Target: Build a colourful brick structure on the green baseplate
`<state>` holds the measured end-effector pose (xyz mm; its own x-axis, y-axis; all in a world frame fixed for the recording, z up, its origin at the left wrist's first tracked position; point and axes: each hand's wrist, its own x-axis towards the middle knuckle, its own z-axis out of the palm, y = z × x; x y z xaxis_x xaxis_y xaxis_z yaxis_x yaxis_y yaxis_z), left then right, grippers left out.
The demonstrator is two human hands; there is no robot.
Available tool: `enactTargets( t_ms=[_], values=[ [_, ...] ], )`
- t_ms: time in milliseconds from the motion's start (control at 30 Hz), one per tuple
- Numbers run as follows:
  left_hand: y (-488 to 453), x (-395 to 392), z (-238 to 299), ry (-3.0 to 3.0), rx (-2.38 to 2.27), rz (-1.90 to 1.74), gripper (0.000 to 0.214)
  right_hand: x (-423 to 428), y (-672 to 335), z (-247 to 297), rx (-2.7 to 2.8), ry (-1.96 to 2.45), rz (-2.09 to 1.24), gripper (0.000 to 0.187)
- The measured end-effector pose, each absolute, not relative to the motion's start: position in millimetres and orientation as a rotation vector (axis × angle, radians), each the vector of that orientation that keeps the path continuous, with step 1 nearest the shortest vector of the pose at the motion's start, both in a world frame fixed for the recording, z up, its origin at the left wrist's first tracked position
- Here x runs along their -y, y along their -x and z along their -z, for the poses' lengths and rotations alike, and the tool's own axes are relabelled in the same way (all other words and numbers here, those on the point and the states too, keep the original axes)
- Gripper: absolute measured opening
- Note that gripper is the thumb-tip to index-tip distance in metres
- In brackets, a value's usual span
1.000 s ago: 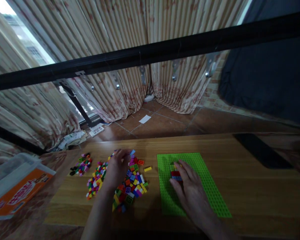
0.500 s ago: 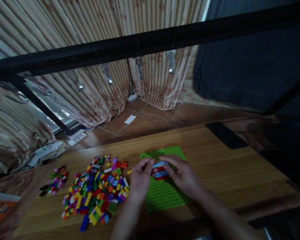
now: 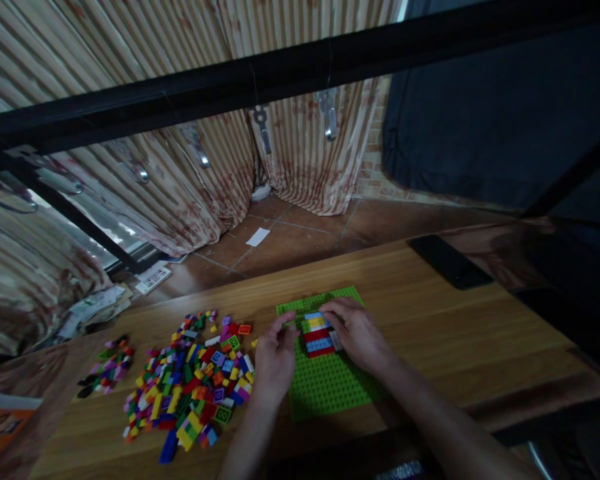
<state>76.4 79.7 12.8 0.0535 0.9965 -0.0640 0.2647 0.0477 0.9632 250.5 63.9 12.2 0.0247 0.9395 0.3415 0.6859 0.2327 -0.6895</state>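
Observation:
A green studded baseplate [image 3: 330, 393] lies on the table with rows of toy building bricks [image 3: 320, 343] on it, in red, light blue and yellow. At the far side of these rows is a light blue brick [image 3: 314, 317], its right end under the curled fingertips of my right hand [image 3: 359, 337]. This hand covers the right part of the rows, where a greyish piece partly shows. My left hand [image 3: 275, 357] hovers over the baseplate's left edge, thumb and fingers apart, with nothing in it, just left of the bricks.
A large pile of mixed bricks [image 3: 190, 380] spreads left of the baseplate. Farther left lies a smaller heap of small pieces [image 3: 111, 363]. A dark phone [image 3: 450, 261] rests at the table's far right. A black bar [image 3: 220, 87] with hanging metal hooks crosses beyond the table.
My left hand has let go of the light blue brick and drawn back left, its fingers opening. My right hand stays at the brick's right end. The view has shifted slightly.

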Motion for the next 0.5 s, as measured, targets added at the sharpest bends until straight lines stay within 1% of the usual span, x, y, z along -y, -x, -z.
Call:
enactTargets(
  t_ms=[133,500],
  values=[
    [-74.6,-76.1,-4.8,-1.488,-1.402,-0.899,0.035,-67.2,-246.6,-9.2,1.769,1.474,-0.395,0.017],
    [-77.7,-64.0,-8.9,-1.717,-1.396,-0.823,0.038,-69.1,-243.4,-5.7,1.77,1.477,-0.413,0.018]
  ],
)
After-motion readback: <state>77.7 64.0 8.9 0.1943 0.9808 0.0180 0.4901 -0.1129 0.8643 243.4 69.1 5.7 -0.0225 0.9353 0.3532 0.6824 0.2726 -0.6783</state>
